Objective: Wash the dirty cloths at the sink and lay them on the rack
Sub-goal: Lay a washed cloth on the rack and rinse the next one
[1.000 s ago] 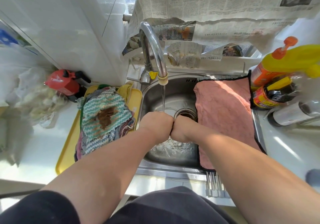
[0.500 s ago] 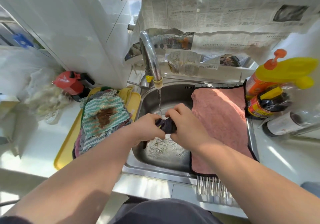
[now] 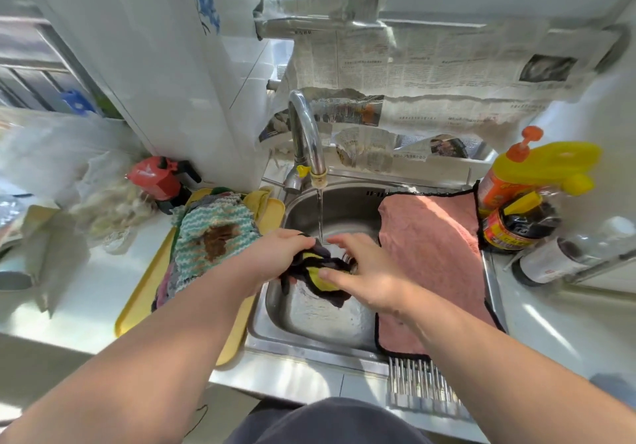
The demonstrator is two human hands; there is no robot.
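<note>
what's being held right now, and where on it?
A dark-and-yellow cloth, over the sink. The left hand grips its left end. The right hand presses its thumb on the yellow middle. Its fingers are too blurred to tell.

L hand (image 3: 275,258) grips cloth (image 3: 327,293) | R hand (image 3: 364,278) prob. pinches it | under tap (image 3: 309,141)

The left hand (image 3: 275,258) and right hand (image 3: 364,278), fists pressed together a second ago, are drawing apart, and the bunched dark cloth (image 3: 309,264) is opening between them, showing yellow, with the right thumb now lying on it.
</note>
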